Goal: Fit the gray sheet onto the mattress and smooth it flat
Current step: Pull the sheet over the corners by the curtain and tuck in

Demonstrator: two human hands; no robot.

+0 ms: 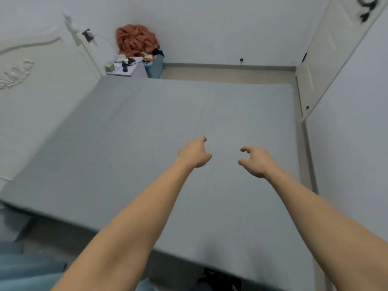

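Gray cotton-looking fabric, the gray sheet (pixel 147 143), already covers the whole top of the mattress (pixel 189 267) and lies almost flat, with 1 faint crease running from the far edge toward the middle. Both arms reach out over the near half. The left hand (pixel 195 153) hangs just above the cloth with fingers loosely curled, holding nothing; the right hand (pixel 257 161) beside it is the same, fingers and thumb bent like a claw but empty. They seem poised there to press down and sweep that crease outward. An orange cloth heap (pixel 136 39) sits in the far left corner, beyond the headboard (pixel 31 85).
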